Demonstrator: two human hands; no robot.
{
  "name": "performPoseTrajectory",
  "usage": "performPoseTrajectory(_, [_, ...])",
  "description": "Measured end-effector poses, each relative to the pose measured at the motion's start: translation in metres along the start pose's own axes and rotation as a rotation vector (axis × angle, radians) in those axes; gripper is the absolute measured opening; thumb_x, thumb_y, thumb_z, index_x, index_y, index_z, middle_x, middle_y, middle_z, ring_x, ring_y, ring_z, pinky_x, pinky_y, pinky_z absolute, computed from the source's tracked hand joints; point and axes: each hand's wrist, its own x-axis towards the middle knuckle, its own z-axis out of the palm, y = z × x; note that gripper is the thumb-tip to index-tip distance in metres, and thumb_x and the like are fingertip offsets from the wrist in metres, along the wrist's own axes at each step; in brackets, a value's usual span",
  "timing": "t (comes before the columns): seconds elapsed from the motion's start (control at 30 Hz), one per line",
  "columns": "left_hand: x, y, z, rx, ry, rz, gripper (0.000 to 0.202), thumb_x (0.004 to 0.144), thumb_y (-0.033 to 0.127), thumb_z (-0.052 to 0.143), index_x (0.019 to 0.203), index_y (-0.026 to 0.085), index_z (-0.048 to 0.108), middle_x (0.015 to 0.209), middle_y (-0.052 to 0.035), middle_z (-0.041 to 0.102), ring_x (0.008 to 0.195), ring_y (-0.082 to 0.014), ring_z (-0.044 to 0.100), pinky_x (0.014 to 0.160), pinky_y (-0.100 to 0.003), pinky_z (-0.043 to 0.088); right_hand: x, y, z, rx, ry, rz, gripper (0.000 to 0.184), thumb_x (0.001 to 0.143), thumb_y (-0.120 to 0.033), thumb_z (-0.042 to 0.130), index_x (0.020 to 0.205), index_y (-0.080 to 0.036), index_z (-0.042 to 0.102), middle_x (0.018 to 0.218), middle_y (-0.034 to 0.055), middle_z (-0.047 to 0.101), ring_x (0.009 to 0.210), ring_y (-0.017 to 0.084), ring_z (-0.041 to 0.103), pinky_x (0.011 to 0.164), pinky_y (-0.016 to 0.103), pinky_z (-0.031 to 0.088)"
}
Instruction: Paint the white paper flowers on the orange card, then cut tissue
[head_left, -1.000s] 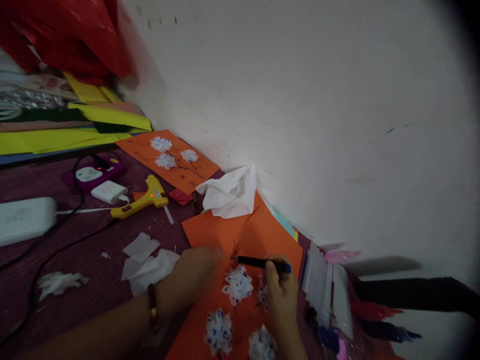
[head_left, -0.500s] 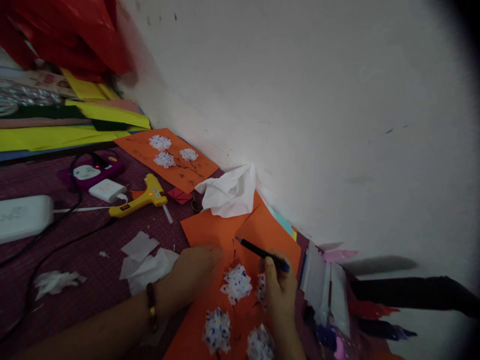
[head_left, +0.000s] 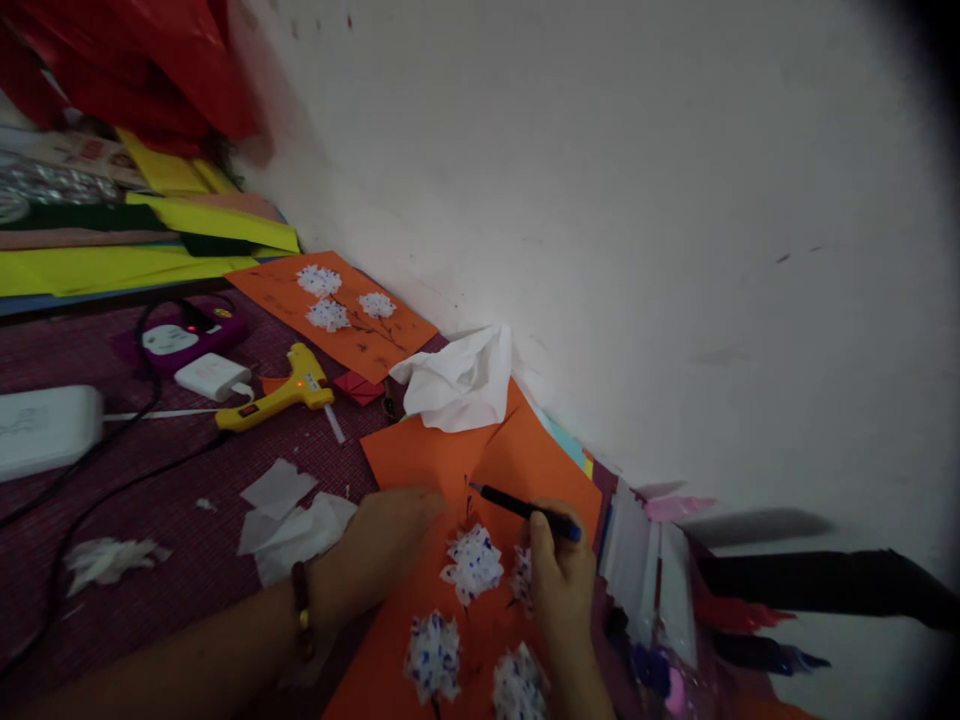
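The right hand (head_left: 564, 575) grips a dark pen (head_left: 510, 502) between thumb and fingers, its tip pointing to about ten o'clock over the orange sheet (head_left: 547, 455). That tip has just gone from beside the dark marks (head_left: 469, 505) close above a speckled white flower (head_left: 474, 566) to nearer the line's far end, at twelve o'clock from the flower. A small slanted stroke now shows clearly there, so the drawing seems to have shifted up the line (whether the tip touches the paper, I can't tell).

The left hand (head_left: 394, 532) has stayed at about ten o'clock from that flower, laid palm-down over the sheet's edge; whether its fingers are spread or curled I cannot tell. The sheet lies on the tabletop (head_left: 195, 535), crumpled white tissue (head_left: 459, 385) over its twelve o'clock edge. A second flowered sheet (head_left: 360, 345) lies beyond, towards eleven o'clock.
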Motion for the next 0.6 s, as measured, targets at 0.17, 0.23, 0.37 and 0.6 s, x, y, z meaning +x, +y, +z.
performPoseTrajectory(0.17, [-0.0006, -0.0021, 0.0022, -0.005, 0.005, 0.009, 0.020, 0.087, 0.014, 0.041, 0.081, 0.018, 0.059, 0.082, -0.0058, 0.068, 0.078, -0.0195, 0.064, 0.065, -0.029, 0.043, -0.0007, -0.0018, -0.0017, -0.026, -0.007, -0.024, 0.022, 0.088, -0.039, 0.055, 0.087, -0.019, 0.062, 0.075, 0.0031, 0.062, 0.066, 0.018, 0.058, 0.060, 0.029, 0.046])
performPoseTrajectory(0.23, [-0.0005, -0.0016, 0.0016, -0.008, 0.009, 0.015, 0.021, 0.088, 0.015, 0.040, 0.080, 0.018, 0.059, 0.082, -0.0060, 0.068, 0.077, -0.0198, 0.064, 0.066, -0.029, 0.044, -0.0013, -0.0032, -0.0017, -0.039, -0.005, -0.038, 0.021, 0.088, -0.039, 0.055, 0.088, -0.019, 0.063, 0.075, 0.0023, 0.062, 0.065, 0.018, 0.058, 0.059, 0.028, 0.046])
performPoseTrajectory(0.37, [0.0003, 0.0004, -0.0009, 0.006, -0.019, -0.019, 0.021, 0.086, 0.012, 0.040, 0.081, 0.018, 0.059, 0.082, -0.0064, 0.069, 0.075, -0.0195, 0.064, 0.064, -0.029, 0.044, -0.0018, -0.0059, -0.0026, -0.063, 0.012, -0.053, 0.021, 0.086, -0.038, 0.056, 0.088, -0.018, 0.063, 0.074, 0.0024, 0.062, 0.064, 0.018, 0.059, 0.059, 0.029, 0.047])
performPoseTrajectory(0.6, [0.0005, -0.0003, 0.0005, 0.016, -0.021, -0.009, 0.022, 0.088, 0.014, 0.040, 0.083, 0.018, 0.061, 0.084, -0.0064, 0.069, 0.078, -0.0193, 0.065, 0.068, -0.029, 0.046, -0.0037, 0.0001, 0.0000, 0.038, 0.065, -0.020, 0.021, 0.087, -0.038, 0.057, 0.090, -0.018, 0.064, 0.083, 0.0048, 0.064, 0.074, 0.019, 0.060, 0.067, 0.032, 0.049])
